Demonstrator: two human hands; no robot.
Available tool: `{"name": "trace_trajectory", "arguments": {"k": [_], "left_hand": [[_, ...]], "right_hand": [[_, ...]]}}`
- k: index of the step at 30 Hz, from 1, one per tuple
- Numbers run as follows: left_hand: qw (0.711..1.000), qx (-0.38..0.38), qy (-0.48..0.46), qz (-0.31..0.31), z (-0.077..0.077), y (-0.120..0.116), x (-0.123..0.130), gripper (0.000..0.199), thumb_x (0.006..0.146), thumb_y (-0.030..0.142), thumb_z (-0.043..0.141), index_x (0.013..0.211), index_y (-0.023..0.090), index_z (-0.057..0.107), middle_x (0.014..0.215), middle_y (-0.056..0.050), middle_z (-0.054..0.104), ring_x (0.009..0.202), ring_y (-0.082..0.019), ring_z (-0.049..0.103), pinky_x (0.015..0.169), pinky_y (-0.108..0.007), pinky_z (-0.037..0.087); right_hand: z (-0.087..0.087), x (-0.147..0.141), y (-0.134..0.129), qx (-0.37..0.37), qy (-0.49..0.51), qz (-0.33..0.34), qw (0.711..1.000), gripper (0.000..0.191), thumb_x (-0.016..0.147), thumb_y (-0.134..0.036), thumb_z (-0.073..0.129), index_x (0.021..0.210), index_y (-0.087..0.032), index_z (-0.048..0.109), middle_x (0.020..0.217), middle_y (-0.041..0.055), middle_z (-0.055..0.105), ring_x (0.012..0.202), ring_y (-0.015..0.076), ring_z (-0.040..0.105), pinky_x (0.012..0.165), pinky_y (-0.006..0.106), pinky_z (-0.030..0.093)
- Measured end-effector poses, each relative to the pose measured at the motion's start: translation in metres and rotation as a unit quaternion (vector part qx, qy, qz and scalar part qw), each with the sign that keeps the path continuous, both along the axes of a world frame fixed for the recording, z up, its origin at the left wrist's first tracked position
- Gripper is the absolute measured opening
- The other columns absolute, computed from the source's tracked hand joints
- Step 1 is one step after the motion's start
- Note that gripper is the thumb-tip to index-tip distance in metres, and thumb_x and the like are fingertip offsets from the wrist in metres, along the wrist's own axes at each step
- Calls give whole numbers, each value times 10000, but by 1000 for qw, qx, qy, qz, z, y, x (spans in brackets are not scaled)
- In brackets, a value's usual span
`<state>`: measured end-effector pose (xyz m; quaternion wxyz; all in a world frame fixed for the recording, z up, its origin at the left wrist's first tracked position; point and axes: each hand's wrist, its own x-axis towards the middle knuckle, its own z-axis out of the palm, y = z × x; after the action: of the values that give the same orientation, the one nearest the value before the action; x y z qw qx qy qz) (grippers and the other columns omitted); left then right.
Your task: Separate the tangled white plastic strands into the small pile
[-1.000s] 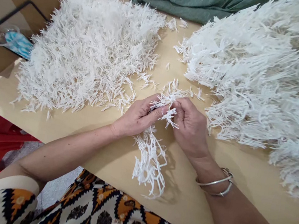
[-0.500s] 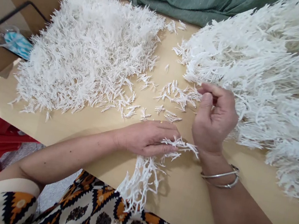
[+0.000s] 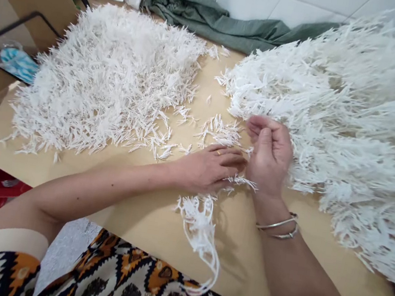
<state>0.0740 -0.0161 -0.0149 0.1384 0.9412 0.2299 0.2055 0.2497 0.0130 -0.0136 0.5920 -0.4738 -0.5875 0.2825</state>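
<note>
Clasped under the bent fingers of the palm-down left hand (image 3: pixel 213 168) is a limp bunch of white, branching, plastic-looking strands (image 3: pixel 203 225), hung down to the near edge of the smooth tan tabletop (image 3: pixel 141 214). Just beside it, the right hand (image 3: pixel 270 155) is held half-curled; whether anything is pinched there cannot be told. Beyond, loose white sprigs (image 3: pixel 221 131) are scattered between a spiky white heap (image 3: pixel 118 79) at left and a long-stranded white heap (image 3: pixel 355 134) at right.

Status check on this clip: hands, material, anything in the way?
Left hand holding white strands, their lower ends dangling. Right hand close alongside, half-curled, contents unclear. Loose white sprigs lie just beyond the left hand.
</note>
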Motion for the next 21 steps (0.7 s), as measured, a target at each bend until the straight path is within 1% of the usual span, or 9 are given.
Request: {"name": "trace_trajectory", "arguments": {"k": [2, 4, 6, 8, 10, 13, 18, 20, 21], "left_hand": [[1000, 22, 2, 15, -3, 12, 5, 333, 1103, 382, 488, 1273, 178, 688, 1582, -126, 609, 1575, -279, 486, 1357, -505, 346], [999, 36, 13, 12, -4, 21, 9, 344, 1103, 368, 480, 1296, 172, 686, 1600, -128, 593, 1585, -291, 474, 1359, -514, 337], [999, 38, 29, 4, -3, 27, 11, 355, 1104, 356, 472, 1313, 162, 684, 1608, -131, 590, 1591, -297, 466, 1360, -529, 327], [999, 26, 44, 16, -1, 31, 14, 372, 1106, 364, 469, 1335, 160, 680, 1620, -124, 586, 1596, -301, 460, 1358, -553, 317], [997, 6, 52, 59, 2, 36, 15, 408, 1116, 387, 443, 1367, 157, 669, 1658, -121, 553, 1606, -309, 448, 1356, -585, 299], [987, -22, 45, 150, 2, 48, 10, 467, 1129, 408, 388, 1419, 142, 640, 1697, -147, 502, 1625, -316, 427, 1363, -615, 265], [956, -44, -31, 289, -10, 88, -25, 470, 1106, 431, 429, 1448, 171, 618, 1687, -157, 515, 1633, -355, 408, 1377, -636, 215], [938, -49, -74, 335, -14, 102, -40, 443, 1104, 403, 430, 1430, 165, 612, 1688, -165, 510, 1622, -350, 418, 1360, -627, 263], [933, -57, -90, 343, -14, 106, -45, 433, 1107, 404, 424, 1401, 154, 619, 1677, -182, 515, 1610, -345, 434, 1349, -608, 297]], "right_hand": [[4, 0, 0, 33, 1, -53, 998, 277, 1107, -395, 494, 1174, -257, 725, 1160, 48, 742, 1095, 181, 726, 1050, 449, 580], [6, -1, 0, 54, 5, -91, 994, 285, 1110, -391, 473, 1156, -237, 708, 1117, 44, 737, 1042, 168, 719, 1015, 427, 580], [6, 0, 1, 62, 13, -100, 993, 281, 1110, -392, 474, 1145, -225, 697, 1094, 42, 738, 1011, 162, 718, 988, 413, 576], [5, 1, 2, 62, 15, -97, 993, 274, 1109, -396, 487, 1143, -223, 697, 1074, 36, 741, 993, 163, 721, 974, 411, 572], [4, 2, 2, 57, 5, -92, 994, 278, 1110, -405, 490, 1140, -227, 701, 1065, 32, 739, 998, 171, 722, 978, 427, 572], [4, 2, 1, 53, -20, -95, 994, 277, 1107, -409, 490, 1134, -246, 713, 1065, 43, 739, 1011, 196, 721, 996, 463, 572], [6, 1, -1, 39, -28, -83, 995, 237, 1088, -385, 534, 1125, -263, 733, 1057, 59, 753, 999, 219, 724, 967, 464, 570], [6, 1, -2, 29, -34, -75, 996, 259, 1089, -389, 528, 1136, -239, 732, 1053, 61, 751, 1016, 221, 722, 996, 478, 562], [6, 0, -2, 27, -38, -73, 996, 266, 1087, -393, 529, 1141, -229, 730, 1054, 62, 751, 1027, 225, 722, 1012, 488, 557]]}}
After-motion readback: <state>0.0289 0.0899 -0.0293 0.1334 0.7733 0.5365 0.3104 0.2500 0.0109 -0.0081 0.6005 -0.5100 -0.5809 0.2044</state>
